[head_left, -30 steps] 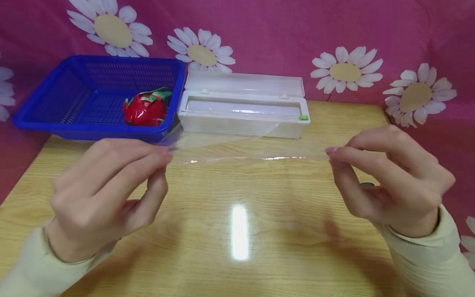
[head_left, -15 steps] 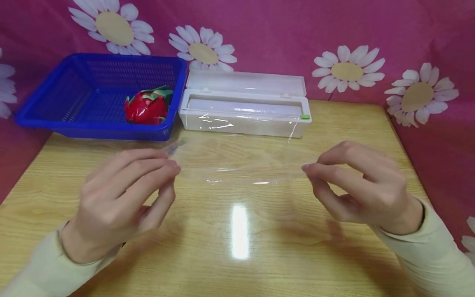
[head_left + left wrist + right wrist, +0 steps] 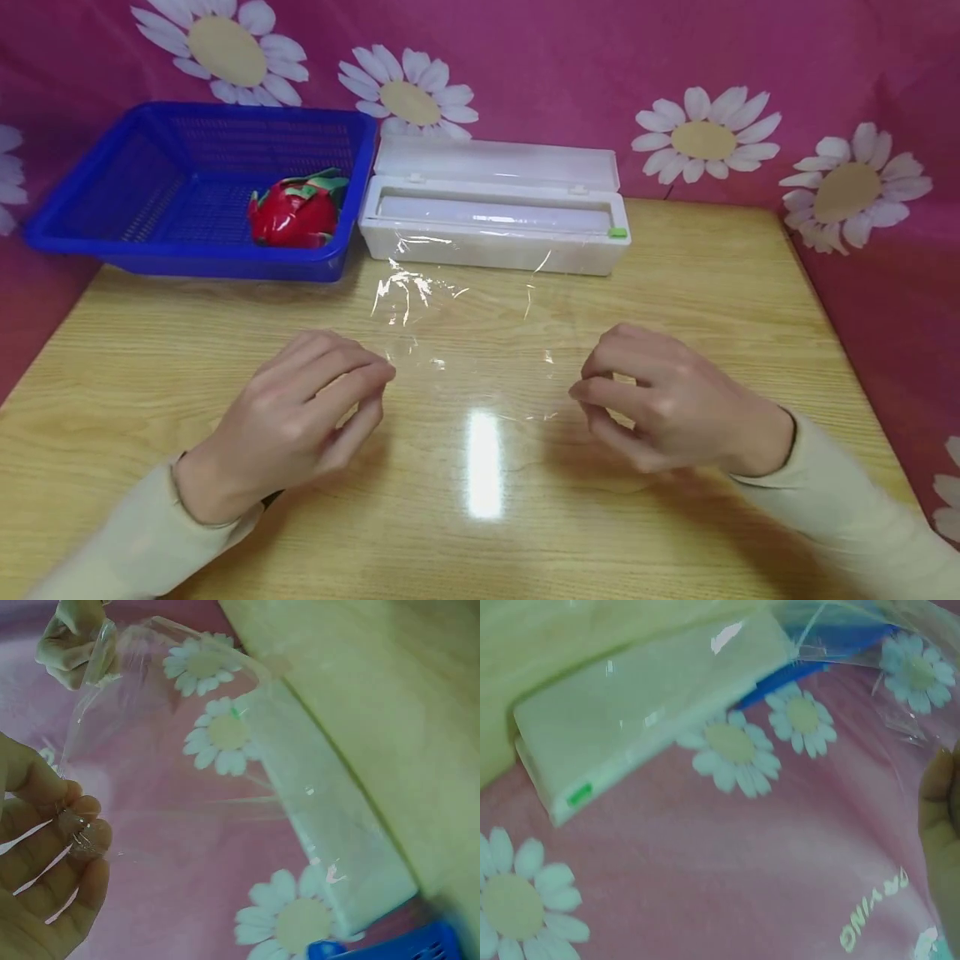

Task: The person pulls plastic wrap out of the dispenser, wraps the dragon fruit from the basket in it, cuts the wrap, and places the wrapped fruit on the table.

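Note:
A clear, thin sheet of cling film (image 3: 408, 287) spans the space between the two hands over the table, creased and glinting. My left hand (image 3: 307, 417) pinches its near left corner between thumb and fingers; the left wrist view shows the film (image 3: 82, 832) bunched at those fingertips. On the other side, my right hand (image 3: 660, 400) pinches the near right corner. Behind the film stands a white cling film box (image 3: 487, 252), lid raised, with a roll (image 3: 495, 217) inside and a green slide cutter (image 3: 617, 232) at its right end. The sheet's far part overlaps the box front.
To the left of the box is a blue plastic basket (image 3: 225, 260) with a red dragon fruit (image 3: 292, 217) with green tips inside. All stand on a wood-grain table (image 3: 712, 275). A pink cloth (image 3: 540, 75) with daisies hangs behind.
Both hands have come closer together and down towards the near side, drawing the film with them. The film hangs slacker and more creased. Box and basket stay put.

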The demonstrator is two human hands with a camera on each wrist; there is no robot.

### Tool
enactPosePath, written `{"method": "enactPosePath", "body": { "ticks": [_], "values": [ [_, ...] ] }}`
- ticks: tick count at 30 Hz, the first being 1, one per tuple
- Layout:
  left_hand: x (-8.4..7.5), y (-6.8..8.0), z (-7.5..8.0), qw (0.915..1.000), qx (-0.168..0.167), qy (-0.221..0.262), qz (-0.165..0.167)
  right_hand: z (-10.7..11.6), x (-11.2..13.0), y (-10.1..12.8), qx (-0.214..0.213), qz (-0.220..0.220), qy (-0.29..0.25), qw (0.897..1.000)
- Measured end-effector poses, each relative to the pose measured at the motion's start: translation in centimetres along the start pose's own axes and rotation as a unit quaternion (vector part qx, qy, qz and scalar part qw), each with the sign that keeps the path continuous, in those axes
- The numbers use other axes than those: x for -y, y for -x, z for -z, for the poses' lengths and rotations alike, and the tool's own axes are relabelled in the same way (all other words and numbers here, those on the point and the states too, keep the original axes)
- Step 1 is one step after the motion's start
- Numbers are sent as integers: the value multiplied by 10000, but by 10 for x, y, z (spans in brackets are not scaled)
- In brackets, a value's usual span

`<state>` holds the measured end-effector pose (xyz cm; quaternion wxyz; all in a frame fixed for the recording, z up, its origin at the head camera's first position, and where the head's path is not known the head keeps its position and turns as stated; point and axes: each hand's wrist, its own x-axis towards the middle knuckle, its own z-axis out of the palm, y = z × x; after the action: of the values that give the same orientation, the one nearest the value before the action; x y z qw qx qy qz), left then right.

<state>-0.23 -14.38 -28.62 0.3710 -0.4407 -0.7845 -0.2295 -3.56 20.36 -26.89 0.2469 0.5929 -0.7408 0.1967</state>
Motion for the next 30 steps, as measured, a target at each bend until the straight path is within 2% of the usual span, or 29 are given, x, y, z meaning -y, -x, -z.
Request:
{"method": "enactPosePath", "body": {
  "ticks": [2, 4, 8, 11, 20, 30],
  "values": [
    [3, 6, -5, 9998, 203, 82, -15, -7, 0, 6, 323, -101, -126, 9993],
    [5, 12, -9, 9982, 579, 164, 1, -12, -1, 11, 636, -194, -247, 9975],
    [10, 24, -15, 9901, 1367, 300, -56, -23, -2, 19, 1108, -268, -331, 9929],
    [14, 32, -19, 9840, 1731, 375, -161, -31, -2, 24, 1295, -220, -354, 9907],
    [16, 43, -32, 9699, 2321, 452, -578, -46, 2, 36, 1762, -206, -725, 9815],
    [14, 48, -37, 9619, 2581, 722, -538, -57, 6, 45, 2066, -118, -824, 9749]
  ]
}}
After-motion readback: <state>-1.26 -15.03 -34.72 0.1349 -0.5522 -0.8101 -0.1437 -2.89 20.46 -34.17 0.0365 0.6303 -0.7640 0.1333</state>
